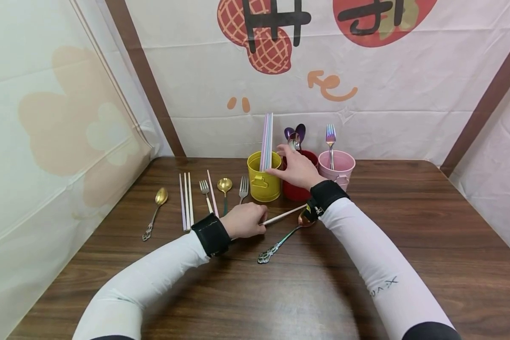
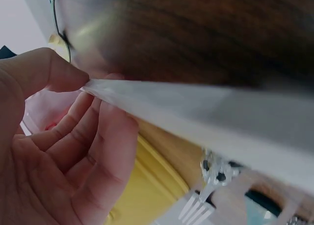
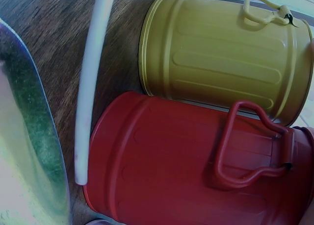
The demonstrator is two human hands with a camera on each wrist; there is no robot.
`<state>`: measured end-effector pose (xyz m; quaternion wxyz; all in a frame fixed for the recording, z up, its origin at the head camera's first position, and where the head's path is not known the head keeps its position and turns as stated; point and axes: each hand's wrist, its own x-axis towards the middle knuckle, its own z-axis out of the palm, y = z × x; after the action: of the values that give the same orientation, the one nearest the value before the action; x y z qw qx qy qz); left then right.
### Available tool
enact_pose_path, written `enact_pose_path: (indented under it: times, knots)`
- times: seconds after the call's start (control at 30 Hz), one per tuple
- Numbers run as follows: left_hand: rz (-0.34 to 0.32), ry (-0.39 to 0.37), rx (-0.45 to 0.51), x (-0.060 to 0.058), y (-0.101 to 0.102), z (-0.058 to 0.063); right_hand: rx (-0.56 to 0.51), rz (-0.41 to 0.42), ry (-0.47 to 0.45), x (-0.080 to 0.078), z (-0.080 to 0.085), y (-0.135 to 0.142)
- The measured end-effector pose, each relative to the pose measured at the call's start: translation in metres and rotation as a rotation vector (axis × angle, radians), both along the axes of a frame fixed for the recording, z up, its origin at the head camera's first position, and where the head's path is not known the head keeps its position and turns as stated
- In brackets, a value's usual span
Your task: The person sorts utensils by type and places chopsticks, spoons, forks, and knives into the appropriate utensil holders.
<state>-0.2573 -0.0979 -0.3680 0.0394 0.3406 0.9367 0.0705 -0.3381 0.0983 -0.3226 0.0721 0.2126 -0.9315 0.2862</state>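
Note:
My left hand (image 1: 247, 220) pinches a white chopstick (image 1: 285, 215) between thumb and fingers, low over the table. In the left wrist view the chopstick (image 2: 196, 112) runs right from the fingertips. My right hand (image 1: 297, 166) is over the red bucket (image 1: 296, 190), thumb and fingers spread apart, the thumb near the rim of the yellow bucket (image 1: 265, 188). Just beyond its fingers, spoons (image 1: 301, 129) stand in the red bucket. Several pastel chopsticks (image 1: 267, 141) stand in the yellow one. A spoon with an ornate handle (image 1: 276, 249) lies under the right wrist.
A pink bucket (image 1: 342, 163) holding a fork (image 1: 331, 137) stands to the right. Left of the buckets lie several chopsticks (image 1: 186, 200), a gold spoon (image 1: 225, 185), two forks (image 1: 244, 185) and another spoon (image 1: 158, 200). A printed cloth (image 1: 204, 85) hangs behind the table.

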Motion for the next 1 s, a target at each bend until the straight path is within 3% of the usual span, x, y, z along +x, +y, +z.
enact_pose_path:
  times: [0.33, 0.63, 0.77, 1.0]
  knots:
    - [-0.042, 0.051, -0.041, 0.007, -0.013, 0.02, 0.002, 0.007, 0.008, -0.001, -0.001, 0.001]
    - [0.001, 0.075, -0.062, 0.006, -0.052, 0.044, -0.003, -0.001, 0.003, -0.001, 0.0, 0.001]
    - [0.047, 0.076, -0.014, 0.002, -0.071, 0.062, 0.011, -0.004, 0.003, -0.001, 0.001, 0.001]
    - [0.143, 0.1, 0.168, -0.01, -0.087, 0.097, 0.007, -0.004, 0.0, -0.001, 0.001, 0.001]
